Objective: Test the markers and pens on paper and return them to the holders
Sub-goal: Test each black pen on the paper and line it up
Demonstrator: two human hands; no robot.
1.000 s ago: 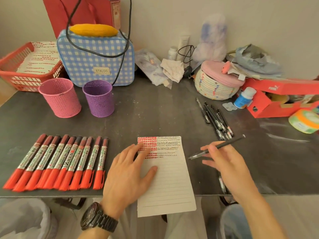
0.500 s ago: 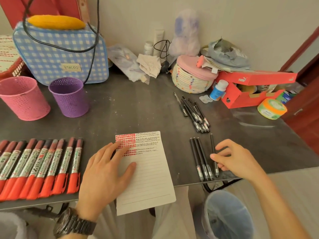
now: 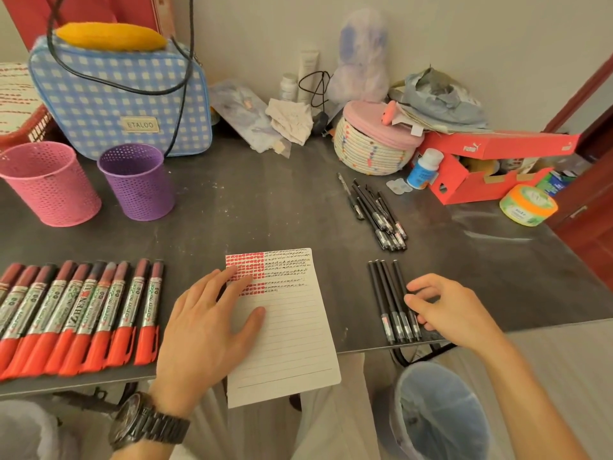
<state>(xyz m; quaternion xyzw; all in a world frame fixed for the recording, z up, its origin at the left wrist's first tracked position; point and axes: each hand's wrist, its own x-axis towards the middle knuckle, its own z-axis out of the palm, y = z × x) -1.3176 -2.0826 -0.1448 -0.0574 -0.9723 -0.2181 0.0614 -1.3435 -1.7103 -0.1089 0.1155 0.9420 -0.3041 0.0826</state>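
**Left hand pins the test sheet, right hand at a row of four pens**

The left hand (image 3: 209,327) lies flat on the lined paper (image 3: 292,346), its fingers straight and spread and holding nothing. A dark wristwatch (image 3: 146,423) sits on that wrist. The top of the sheet carries a block of red strokes on the left and rows of small black scribbles beside it, none readable as words.

The right hand (image 3: 454,313) has its fingers loosely curled, with the tips against the rightmost of four black pens (image 3: 389,300) lying side by side near the surface's (image 3: 265,210) front edge. I cannot tell whether they pinch it or only touch it. A looser heap of black pens (image 3: 378,210) lies further back.

Left of the paper is a row of red markers (image 3: 76,310). One barrel reads "ZHEN"; the smaller print is too fine to read. Behind them stand a pink holder (image 3: 49,184) and a purple holder (image 3: 136,180), just beside each other.

The blue gingham bag (image 3: 119,97) is labelled "ETALOO". The red shoebox (image 3: 491,161) says "PUMA".
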